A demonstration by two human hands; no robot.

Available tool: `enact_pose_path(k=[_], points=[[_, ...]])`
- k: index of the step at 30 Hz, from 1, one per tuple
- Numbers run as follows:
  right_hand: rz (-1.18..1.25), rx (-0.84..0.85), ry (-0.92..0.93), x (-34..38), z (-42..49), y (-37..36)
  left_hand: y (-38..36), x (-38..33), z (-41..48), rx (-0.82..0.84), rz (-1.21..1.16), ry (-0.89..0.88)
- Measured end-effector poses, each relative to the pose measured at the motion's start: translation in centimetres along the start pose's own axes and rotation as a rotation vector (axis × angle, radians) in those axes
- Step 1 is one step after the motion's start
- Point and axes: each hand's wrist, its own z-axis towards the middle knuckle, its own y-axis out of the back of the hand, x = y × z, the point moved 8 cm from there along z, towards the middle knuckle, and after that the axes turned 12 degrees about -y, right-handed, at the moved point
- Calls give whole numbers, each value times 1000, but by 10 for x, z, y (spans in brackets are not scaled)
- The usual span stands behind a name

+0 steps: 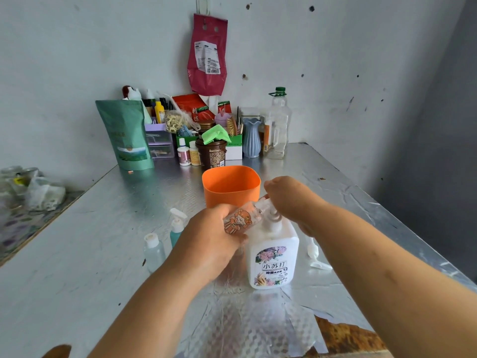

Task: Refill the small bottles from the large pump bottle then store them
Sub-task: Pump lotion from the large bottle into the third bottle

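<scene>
1. Small clear bottle (238,219), cartoon-girl sticker: gripped round its body in my left hand (209,241), tilted with the mouth up against the spout of the large white pump bottle (272,257), mid-table.
2. Right hand (286,197): arched over the pump head with fingers bunched where mouth and spout meet. I cannot tell which of the two they pinch.
3. Risk, spill: the small mouth is narrow and tilted. If it slips off the spout as I press, soap would likely run down my fingers and onto the foil-covered table (90,254).
4. Risk, tipping: a sideways press could rock the pump bottle, and neither hand steadies its body.
5. Risk, knock-over: the teal pump bottle (176,228) and the clear flip-cap bottle (154,251) stand just beside my left wrist, so a swing of that forearm would likely topple them.
6. Risk, roll-off: a loose white pump (316,255) lies beside the big bottle under my right forearm, on the side nearer the right table edge.
7. Storage: the orange cup (231,187) stands open just behind my hands, a short lift away.
8. Room: bare foil spreads wide to the left and toward me, while the back is crowded with jars and packets against the wall.
</scene>
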Motion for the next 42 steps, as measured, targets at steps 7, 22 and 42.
enact_pose_path(k=[7,22,42], points=[[-3,-11,6,-3,5,-3,-1,4,0,-3,-12,4],[-2,-20,23,1,-3,1,1,1,-1,-8,-8,1],[-39,11,11,-5,6,-12,-5,8,1,-13,-56,-8]])
